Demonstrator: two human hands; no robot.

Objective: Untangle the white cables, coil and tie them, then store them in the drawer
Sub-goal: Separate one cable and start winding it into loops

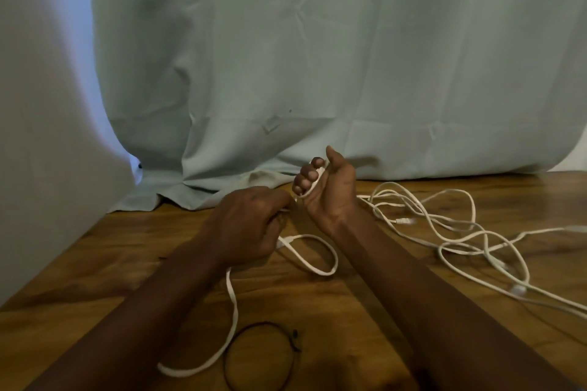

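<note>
White flat cable (234, 301) is what I am coiling: my right hand (330, 192) stands palm toward me, fingers curled with the first turns wrapped round them, and my left hand (246, 225) pinches the run at its eight o'clock. Slack loops over the wooden table (333, 320) at six o'clock of both hands, near the black tie (263, 323). Next, I judge, I must feed slack round the fingers without twists. Other cables (460, 244) lie tangled at three o'clock.

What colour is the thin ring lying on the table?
The ring is black; the head view shows it best.
</note>
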